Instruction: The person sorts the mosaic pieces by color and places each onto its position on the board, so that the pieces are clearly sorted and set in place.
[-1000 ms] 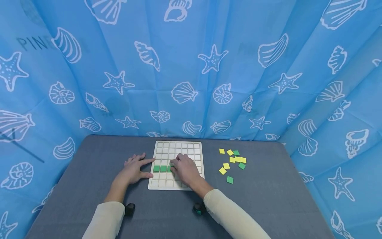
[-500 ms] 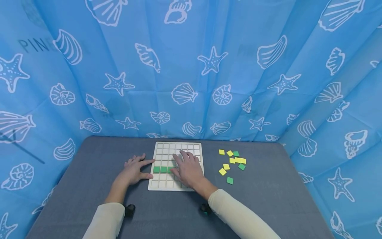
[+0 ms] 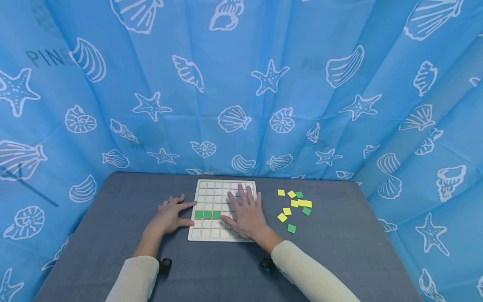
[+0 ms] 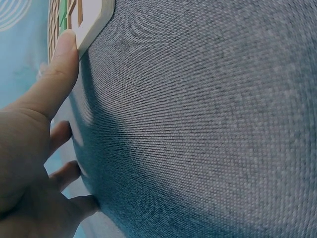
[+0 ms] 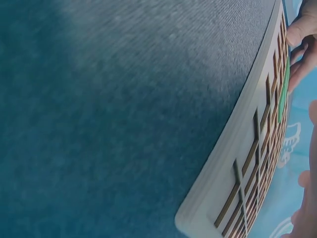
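A white grid board lies on the table, with three green square tiles side by side in one row at its left. My left hand rests at the board's left edge, thumb and index finger touching it. In the left wrist view the thumb presses the board's rim. Fingers spread, my right hand is over the right half of the board and holds nothing; it hides several cells. Only parts of that hand show in the right wrist view.
To the right of the board, loose yellow tiles and green tiles are scattered on the grey tabletop. A blue curtain with white shells hangs behind the table.
My right hand has let go of the third green tile, spread its fingers and moved right, uncovering that tile. The left hand has stayed at the board's edge.
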Available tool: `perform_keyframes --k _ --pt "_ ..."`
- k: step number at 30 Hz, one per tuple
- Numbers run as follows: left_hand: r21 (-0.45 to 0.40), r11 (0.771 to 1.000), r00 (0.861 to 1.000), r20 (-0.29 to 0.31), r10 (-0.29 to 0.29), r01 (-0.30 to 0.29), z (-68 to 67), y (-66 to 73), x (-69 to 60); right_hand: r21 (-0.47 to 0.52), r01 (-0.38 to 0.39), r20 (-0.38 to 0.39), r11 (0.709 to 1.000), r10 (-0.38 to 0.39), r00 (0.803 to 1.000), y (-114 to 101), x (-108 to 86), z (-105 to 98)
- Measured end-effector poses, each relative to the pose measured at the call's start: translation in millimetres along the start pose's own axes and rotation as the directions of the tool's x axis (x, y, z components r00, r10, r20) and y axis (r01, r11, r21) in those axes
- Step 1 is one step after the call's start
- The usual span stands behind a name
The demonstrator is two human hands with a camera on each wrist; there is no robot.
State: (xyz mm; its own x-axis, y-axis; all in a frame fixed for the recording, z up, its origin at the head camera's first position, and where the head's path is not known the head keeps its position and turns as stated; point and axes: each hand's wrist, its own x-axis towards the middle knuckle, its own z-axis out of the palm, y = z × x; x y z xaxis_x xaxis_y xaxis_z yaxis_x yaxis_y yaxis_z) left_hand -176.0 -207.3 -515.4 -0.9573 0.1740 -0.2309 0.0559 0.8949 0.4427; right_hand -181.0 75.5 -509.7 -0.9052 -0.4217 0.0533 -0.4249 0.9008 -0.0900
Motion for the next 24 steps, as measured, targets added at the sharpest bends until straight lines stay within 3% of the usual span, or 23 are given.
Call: perform_keyframes --k 10,20,24 --pt "-0.015 1.000 1.000 0.001 -0.002 0.002 -0.8 0.9 -1.1 0.051 -0.037 0.019 0.998 0.036 0.999 16.6 -10.0 1.3" --pt "-0.023 1.000 1.000 0.012 0.009 -0.009 -2.8 1.4 -2.3 0.115 -0.036 -0.033 0.993 0.040 0.999 34.7 -23.5 5.4" --pt "-0.025 1.000 1.000 0.009 0.010 -0.010 -3.4 2.1 -2.9 0.097 -0.050 -0.029 0.994 0.053 0.998 38.8 -27.8 1.5"
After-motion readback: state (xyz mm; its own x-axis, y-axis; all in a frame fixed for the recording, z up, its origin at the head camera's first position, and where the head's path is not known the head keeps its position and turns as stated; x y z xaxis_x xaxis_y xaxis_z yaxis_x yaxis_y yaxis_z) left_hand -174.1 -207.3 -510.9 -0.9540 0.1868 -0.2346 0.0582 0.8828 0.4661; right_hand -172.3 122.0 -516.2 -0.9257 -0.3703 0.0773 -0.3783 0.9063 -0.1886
